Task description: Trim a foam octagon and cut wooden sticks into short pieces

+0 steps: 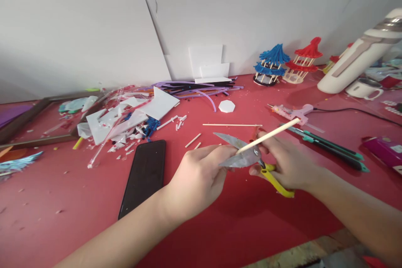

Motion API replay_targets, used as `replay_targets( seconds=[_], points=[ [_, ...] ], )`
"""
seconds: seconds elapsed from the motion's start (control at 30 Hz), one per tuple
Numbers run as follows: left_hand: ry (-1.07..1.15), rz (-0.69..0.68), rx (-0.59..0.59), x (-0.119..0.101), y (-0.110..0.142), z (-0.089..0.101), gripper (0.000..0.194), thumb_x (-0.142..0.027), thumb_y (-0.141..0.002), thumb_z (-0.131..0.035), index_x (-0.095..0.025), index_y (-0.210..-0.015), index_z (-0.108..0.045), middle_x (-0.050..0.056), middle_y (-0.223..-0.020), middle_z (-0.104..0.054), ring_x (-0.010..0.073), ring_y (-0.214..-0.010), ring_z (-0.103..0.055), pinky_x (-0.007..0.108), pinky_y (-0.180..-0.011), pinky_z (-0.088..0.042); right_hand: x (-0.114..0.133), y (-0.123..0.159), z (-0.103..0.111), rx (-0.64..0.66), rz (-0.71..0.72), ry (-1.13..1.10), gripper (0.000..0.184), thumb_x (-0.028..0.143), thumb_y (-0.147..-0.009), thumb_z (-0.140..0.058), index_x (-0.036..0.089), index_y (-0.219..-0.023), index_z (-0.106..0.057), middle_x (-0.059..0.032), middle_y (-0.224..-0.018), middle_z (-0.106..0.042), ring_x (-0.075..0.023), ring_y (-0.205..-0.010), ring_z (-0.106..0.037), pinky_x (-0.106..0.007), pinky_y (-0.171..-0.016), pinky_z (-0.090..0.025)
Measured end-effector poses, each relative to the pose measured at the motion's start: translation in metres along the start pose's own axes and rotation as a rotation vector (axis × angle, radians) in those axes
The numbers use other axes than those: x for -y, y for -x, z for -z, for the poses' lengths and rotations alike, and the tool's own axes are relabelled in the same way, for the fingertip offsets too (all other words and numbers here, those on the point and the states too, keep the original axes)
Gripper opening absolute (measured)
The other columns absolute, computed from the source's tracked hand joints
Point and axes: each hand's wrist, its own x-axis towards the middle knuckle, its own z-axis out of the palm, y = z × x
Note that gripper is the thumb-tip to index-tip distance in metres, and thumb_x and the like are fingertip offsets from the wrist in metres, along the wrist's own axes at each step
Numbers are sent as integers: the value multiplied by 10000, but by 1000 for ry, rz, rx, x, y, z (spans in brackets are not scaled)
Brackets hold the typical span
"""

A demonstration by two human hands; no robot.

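Scissors [256, 151], one pair, yellow-handled: gripped in our right hand [287, 163], fingers wrapped about the handles, blades spread and pointing across to our left.

Pale stick [270, 135], one: raised above the red table [78, 226], its lower end running into the gap between the blades, its free end slanting up to the right, in line with the pink glue gun [292, 113] behind. Our left hand [199, 169] appears to pinch that lower end; the blades cover the fingertips, so we cannot tell exactly where they press.

Offcuts and stock: short sticks [192, 140] just beyond our left hand; one long thin stick [232, 124] lying flat behind the scissors; a white octagonal piece [226, 106] farther back.

Models, upright at the wall: one blue-roofed [271, 67], one red-roofed [303, 62].

Handling notes, in our judgement: we do best to seat the stick deep, near the pivot, where leverage is greatest; to set it square to the edges, so the end comes out flat; to check that our left fingertips sit clear of the cutting line; and to squeeze evenly, since thin wood may split or spring away.
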Motion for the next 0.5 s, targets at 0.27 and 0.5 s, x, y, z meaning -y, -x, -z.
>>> replay_targets(
  seconds=[0.27, 0.5],
  points=[
    [187, 55, 137, 1, -5, 10, 345, 62, -708, -375, -155, -877, -583, -4, -688, -640, 87, -558, -573, 175, -508, -446, 2, -1, 2, -23, 12, 33, 357, 473, -785, -631, 242, -834, -364, 20, -691, -499, -144, -559, -469, -255, -501, -351],
    [346, 133, 280, -1, -15, 19, 251, 9, -805, -403, -172, -688, -532, -37, -572, -561, 74, -499, -509, 177, -488, -404, -1, 0, 1, -35, 49, 15, 313, 459, -797, -613, 233, -813, -396, 24, -661, -489, -124, -514, -410, -252, -481, -312]
  ],
)
